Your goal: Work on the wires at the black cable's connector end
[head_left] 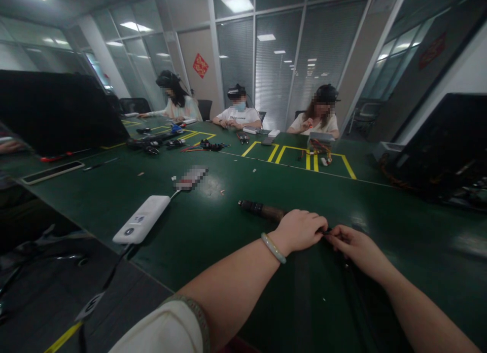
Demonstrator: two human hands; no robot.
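Note:
My left hand [302,228], with a pale bangle at the wrist, is closed with its fingertips pressed round a thin black cable [326,233]. Right beside it, my right hand [353,247] pinches the same dark piece between thumb and fingers. The fingers hide most of what is held. A dark cord [352,292] trails from under my right hand towards the front of the table. Behind my left hand lies a dark cylindrical tool [262,210] with a brownish body and a black, narrower tip pointing left; its near end is covered by the hand.
A white power bank [142,220] lies to the left, cabled to a phone [190,178]. Black cable bundles [155,140] and yellow tape outlines [292,149] mark the far side, where three people sit. Dark monitors [57,112] stand at both sides of the green table [213,241].

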